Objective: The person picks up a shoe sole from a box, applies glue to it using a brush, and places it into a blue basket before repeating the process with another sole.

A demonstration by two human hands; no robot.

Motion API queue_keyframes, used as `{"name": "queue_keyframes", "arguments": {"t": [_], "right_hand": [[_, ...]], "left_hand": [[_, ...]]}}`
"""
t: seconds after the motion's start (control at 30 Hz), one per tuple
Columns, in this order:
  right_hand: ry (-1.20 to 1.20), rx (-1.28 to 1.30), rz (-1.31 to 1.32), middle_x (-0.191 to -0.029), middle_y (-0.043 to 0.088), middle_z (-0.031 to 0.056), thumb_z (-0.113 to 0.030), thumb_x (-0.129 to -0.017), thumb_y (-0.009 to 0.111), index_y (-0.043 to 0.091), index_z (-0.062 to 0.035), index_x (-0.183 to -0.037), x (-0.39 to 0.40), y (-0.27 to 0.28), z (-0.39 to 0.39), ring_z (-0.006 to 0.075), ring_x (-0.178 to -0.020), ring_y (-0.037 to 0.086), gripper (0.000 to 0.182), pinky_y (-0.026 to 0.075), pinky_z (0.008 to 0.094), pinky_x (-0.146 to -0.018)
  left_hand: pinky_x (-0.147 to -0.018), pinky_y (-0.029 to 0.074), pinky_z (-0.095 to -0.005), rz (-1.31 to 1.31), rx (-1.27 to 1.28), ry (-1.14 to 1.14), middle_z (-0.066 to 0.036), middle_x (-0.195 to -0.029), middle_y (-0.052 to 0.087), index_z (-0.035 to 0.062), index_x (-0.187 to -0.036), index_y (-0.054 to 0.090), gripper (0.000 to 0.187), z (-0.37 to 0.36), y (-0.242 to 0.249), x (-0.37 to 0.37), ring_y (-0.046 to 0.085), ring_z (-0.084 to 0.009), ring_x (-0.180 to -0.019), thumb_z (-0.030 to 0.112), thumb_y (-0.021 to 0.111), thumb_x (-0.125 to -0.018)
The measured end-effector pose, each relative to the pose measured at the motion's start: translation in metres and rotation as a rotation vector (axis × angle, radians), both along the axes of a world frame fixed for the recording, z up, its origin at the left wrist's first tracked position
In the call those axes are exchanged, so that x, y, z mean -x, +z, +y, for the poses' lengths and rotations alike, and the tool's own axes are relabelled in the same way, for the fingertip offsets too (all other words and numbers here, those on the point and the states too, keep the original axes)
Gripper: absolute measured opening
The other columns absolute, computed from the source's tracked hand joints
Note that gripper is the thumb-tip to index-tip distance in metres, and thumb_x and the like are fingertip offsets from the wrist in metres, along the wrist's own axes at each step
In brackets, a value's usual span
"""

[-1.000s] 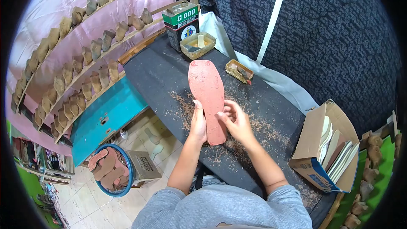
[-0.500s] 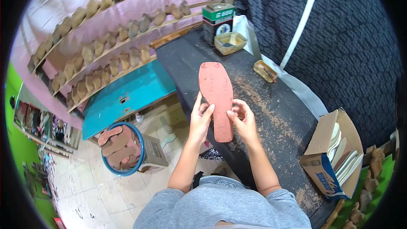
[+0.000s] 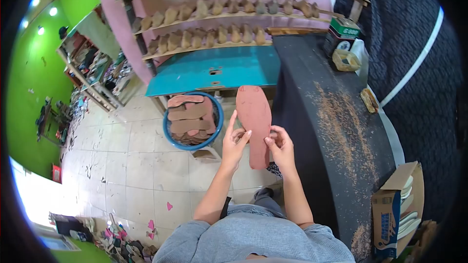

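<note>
A reddish-pink shoe sole (image 3: 254, 117) is held up in front of me, its wide end pointing away and its narrow end toward my body. My left hand (image 3: 235, 143) grips its left edge, thumb on the face and fingers partly behind. On the right edge, my right hand (image 3: 280, 148) pinches the narrow part between thumb and fingers. Small marks show at the sole's far end. Beyond my left hand, a blue-rimmed tub (image 3: 217, 136) holds several brown and pink soles (image 3: 187, 112).
A dark worktable (image 3: 312, 131) strewn with shavings stands to my right, bearing a can (image 3: 341, 36), a plastic container (image 3: 346, 61) and a cardboard box (image 3: 386, 214) of pale soles. Shelves (image 3: 214, 15) of shoe lasts and a teal board (image 3: 234, 63) lie ahead. Scraps litter the tiled floor (image 3: 141, 165).
My view has turned left, away from the worktable and toward the tub and floor. The sole stays in both hands and is now in front of the floor and teal board rather than the table.
</note>
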State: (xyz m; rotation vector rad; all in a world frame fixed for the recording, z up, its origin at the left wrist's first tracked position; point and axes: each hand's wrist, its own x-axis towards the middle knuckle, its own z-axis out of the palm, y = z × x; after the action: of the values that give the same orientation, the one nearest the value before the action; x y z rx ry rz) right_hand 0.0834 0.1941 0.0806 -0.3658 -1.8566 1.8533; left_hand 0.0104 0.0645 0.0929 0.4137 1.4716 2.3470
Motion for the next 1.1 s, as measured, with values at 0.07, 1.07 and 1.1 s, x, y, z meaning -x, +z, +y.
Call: {"name": "queue_keyframes", "arguments": {"t": [0.07, 1.07, 1.1], "right_hand": [[0.051, 0.006, -0.004, -0.086, 0.059, 0.0026, -0.003, -0.081, 0.062, 0.055, -0.0049, -0.111, 0.007, -0.011, -0.026, 0.0086, -0.079, 0.056, 0.031, 0.046, 0.0223, -0.07], [0.226, 0.106, -0.17, -0.084, 0.062, 0.0061, -0.005, -0.083, 0.061, 0.051, -0.0047, -0.113, 0.258, -0.13, -0.116, 0.0105, -0.072, 0.057, 0.031, 0.046, 0.0228, -0.061], [0.229, 0.093, -0.195, -0.085, 0.062, 0.0056, -0.004, -0.083, 0.062, 0.051, -0.0044, -0.113, 0.267, -0.139, -0.114, 0.0104, -0.072, 0.057, 0.032, 0.047, 0.0235, -0.063]], "left_hand": [[-0.078, 0.045, -0.0261, -0.001, -0.013, 0.048, -0.004, -0.089, 0.058, 0.0128, -0.143, 0.02, 0.072, -0.029, -0.007, -0.002, 0.054, -0.0097, -0.085, 0.004, 0.06, -0.084], [-0.066, 0.047, -0.0239, 0.093, 0.393, 0.275, -0.007, -0.097, 0.051, 0.0143, -0.142, 0.023, 0.09, -0.123, -0.137, 0.227, 0.052, -0.0113, -0.075, -0.004, 0.07, -0.068], [-0.067, 0.047, -0.0245, 0.129, 0.458, 0.251, -0.005, -0.096, 0.047, 0.0143, -0.142, 0.021, 0.091, -0.122, -0.148, 0.235, 0.052, -0.011, -0.076, -0.006, 0.07, -0.068]]}}
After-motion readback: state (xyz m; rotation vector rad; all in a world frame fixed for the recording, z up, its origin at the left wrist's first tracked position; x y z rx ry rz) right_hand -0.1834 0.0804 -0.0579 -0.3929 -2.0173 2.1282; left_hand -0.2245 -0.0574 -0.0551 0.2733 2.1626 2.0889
